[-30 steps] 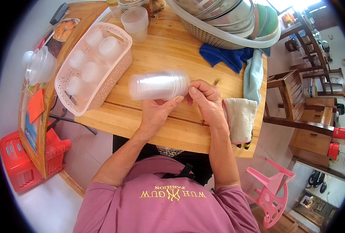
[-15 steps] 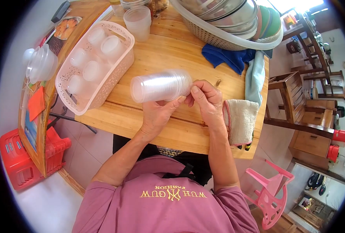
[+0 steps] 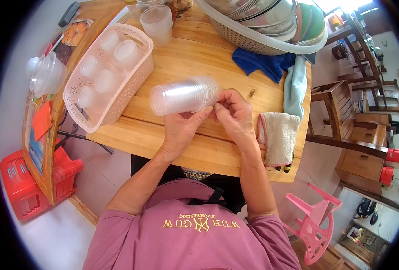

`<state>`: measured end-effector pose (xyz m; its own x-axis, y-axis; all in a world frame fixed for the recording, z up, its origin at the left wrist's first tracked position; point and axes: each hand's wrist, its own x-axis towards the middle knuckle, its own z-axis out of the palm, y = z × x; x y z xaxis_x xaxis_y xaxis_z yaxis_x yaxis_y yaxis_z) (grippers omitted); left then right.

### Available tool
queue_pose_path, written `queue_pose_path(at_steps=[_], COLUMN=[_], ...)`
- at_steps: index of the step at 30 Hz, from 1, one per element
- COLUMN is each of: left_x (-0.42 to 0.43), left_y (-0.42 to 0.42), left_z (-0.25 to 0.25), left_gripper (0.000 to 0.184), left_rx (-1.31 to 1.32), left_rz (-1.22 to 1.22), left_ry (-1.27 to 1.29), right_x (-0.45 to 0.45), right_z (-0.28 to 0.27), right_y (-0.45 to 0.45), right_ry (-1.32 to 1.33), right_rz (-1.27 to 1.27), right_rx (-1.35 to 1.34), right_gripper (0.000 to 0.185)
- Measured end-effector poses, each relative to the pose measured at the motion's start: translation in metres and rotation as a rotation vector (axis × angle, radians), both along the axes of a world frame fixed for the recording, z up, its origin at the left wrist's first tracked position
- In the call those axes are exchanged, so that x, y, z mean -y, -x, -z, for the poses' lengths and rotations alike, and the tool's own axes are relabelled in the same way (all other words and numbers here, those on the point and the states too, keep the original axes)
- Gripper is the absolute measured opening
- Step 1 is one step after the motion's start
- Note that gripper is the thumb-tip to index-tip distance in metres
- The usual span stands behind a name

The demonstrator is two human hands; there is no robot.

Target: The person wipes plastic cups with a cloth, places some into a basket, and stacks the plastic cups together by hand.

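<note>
A nested stack of clear plastic cups [image 3: 183, 95] lies sideways above the front of the wooden table [image 3: 186, 60], its closed bottom end to the left and its rims to the right. My left hand [image 3: 180, 133] is closed around the stack from below, with the thumb along its near side. At the rim end, the thumb and fingers of my right hand [image 3: 236, 118] are pinched on the edge of the cups. Exactly how many rims sit between those fingertips is hidden.
A pink basket [image 3: 128, 96] of stacked cups stands left, with more plastic cups [image 3: 156, 27] behind it. A colander [image 3: 249, 38] of metal bowls sits at the back right. Blue [image 3: 264, 64], pale blue [image 3: 294, 87] and beige cloths [image 3: 281, 139] lie along the right edge.
My right hand has shifted slightly left and its fingers have curled closer at the cup rims. The stack has moved a little left and up, still in my left hand.
</note>
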<state>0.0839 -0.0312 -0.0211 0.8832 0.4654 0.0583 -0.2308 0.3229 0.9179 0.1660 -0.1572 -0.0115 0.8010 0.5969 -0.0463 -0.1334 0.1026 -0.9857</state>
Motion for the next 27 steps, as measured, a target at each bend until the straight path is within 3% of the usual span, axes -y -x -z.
queue_pose_path(at_steps=[15,27], left_x=[0.0006,-0.0021], left_y=[0.0004,-0.0007], left_z=[0.0011,-0.0014], left_gripper=[0.039,0.032], left_rx=[0.018,0.006], left_rz=[-0.035,-0.039], left_ry=[0.003,0.031], right_x=[0.0042,0.0024], right_z=[0.0048,0.0002], right_y=[-0.0034,0.0002], right_ry=[-0.035,-0.073], right_rz=[-0.016,-0.037], right_rx=[-0.004,0.005], right_gripper=[0.006,0.015])
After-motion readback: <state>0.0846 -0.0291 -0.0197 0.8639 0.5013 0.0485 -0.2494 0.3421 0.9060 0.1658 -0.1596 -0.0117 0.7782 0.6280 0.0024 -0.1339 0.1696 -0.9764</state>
